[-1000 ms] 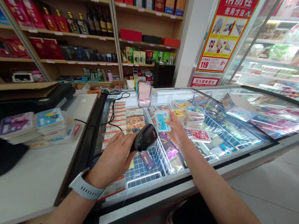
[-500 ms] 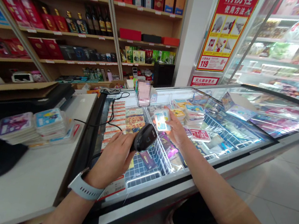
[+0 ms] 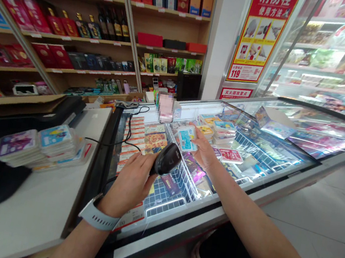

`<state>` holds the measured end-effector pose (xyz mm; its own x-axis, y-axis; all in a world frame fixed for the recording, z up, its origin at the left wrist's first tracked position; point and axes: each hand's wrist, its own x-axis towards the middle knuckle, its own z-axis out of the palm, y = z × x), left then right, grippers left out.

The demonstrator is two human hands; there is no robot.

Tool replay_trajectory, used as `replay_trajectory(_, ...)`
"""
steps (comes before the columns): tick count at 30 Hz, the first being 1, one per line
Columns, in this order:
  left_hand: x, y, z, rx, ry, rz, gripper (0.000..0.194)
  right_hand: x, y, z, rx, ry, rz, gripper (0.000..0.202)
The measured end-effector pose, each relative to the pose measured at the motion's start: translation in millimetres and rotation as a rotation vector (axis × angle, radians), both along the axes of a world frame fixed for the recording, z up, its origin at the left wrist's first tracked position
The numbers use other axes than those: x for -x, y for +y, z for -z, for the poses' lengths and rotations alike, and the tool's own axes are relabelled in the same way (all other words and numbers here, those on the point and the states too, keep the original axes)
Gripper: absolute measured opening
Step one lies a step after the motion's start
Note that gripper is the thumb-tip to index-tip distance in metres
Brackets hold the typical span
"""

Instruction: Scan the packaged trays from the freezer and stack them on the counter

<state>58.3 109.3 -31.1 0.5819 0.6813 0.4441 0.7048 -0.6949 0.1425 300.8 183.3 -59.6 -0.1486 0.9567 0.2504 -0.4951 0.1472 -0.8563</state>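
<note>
Glass-topped chest freezer (image 3: 175, 237), lit inside. White desk (image 3: 49, 201) just beside the freezer's left end, bearing purple-topped packs (image 3: 18, 148) and blue-topped packs (image 3: 57, 140), stacked. Left hand (image 3: 135, 175) above the freezer's left part, fingers wrapped round a black handheld scanner (image 3: 168, 159). Right hand (image 3: 204, 150) farther across the freezer, fingers gripping a flat blue-and-white pack (image 3: 186, 139) over the glass, near the scanner.

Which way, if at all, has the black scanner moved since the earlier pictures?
No, not visibly: the black scanner, in the left hand, lines up with the same part of the wire basket.
</note>
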Motion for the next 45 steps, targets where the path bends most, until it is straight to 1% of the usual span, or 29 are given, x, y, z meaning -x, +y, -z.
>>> replay_trajectory(5, 0.9, -0.6, -0.8, 0.017, -0.018, -0.012, 0.04, 0.4, -0.1, 0.1, 0.005, 0.012, -0.001, 0.064)
replay_trajectory(11, 3.2, 0.7, -0.1, 0.033, -0.049, -0.024, 0.042, -0.2, 0.4, 2.1, 0.009, 0.075, -0.027, 0.062)
replay_trajectory(15, 3.7, 0.7, -0.6, 0.029, -0.049, -0.038, 0.04, 0.1, 0.8, 4.1, 0.064, 0.127, -0.026, 0.06)
replay_trajectory(20, 2.6, -0.5, -2.0, 0.039, -0.049, -0.03, 0.043, 3.5, 0.9, 4.6, 0.155, 0.184, 0.016, 0.052)
replay_trajectory(22, 2.3, 0.0, -1.3, 0.048, -0.052, -0.029, 0.043, 4.1, 1.2, 3.4, 0.193, 0.211, 0.007, 0.047)
replay_trajectory(24, 2.3, 0.9, 0.2, 0.05, -0.054, -0.023, 0.043, 4.0, 1.6, 1.0, 0.228, 0.235, -0.029, 0.042)
replay_trajectory(27, 2.6, 1.6, 2.3, 0.048, -0.053, -0.02, 0.044, 3.9, 2.0, -5.7, 0.256, 0.263, -0.075, 0.04)
replay_trajectory(30, 2.6, 0.9, 2.5, 0.051, -0.049, -0.029, 0.042, 6.8, 1.4, -18.6, 0.236, 0.257, -0.08, 0.039)
replay_trajectory(32, 2.5, 0.0, 1.4, 0.057, -0.051, -0.031, 0.042, 12.1, -0.6, -31.3, 0.19, 0.23, -0.073, 0.04)
replay_trajectory(36, 1.5, -1.5, -0.4, 0.058, -0.063, -0.032, 0.04, 34.6, -8.6, -62.3, 0.064, 0.07, -0.067, 0.041)
replay_trajectory(39, 0.2, -2.6, 0.2, 0.07, -0.063, -0.036, 0.036, 63.9, -13.2, -81.7, 0.032, -0.123, -0.023, 0.042)
replay_trajectory(42, -0.5, -3.5, 2.1, 0.075, -0.05, -0.049, 0.036, 105.4, -11.2, -94.0, -0.048, -0.351, 0.057, 0.04)
replay_trajectory(45, 0.0, -2.3, 6.0, 0.076, -0.071, -0.035, 0.032, 157.9, -4.9, -102.0, -0.234, -0.609, 0.115, 0.034)
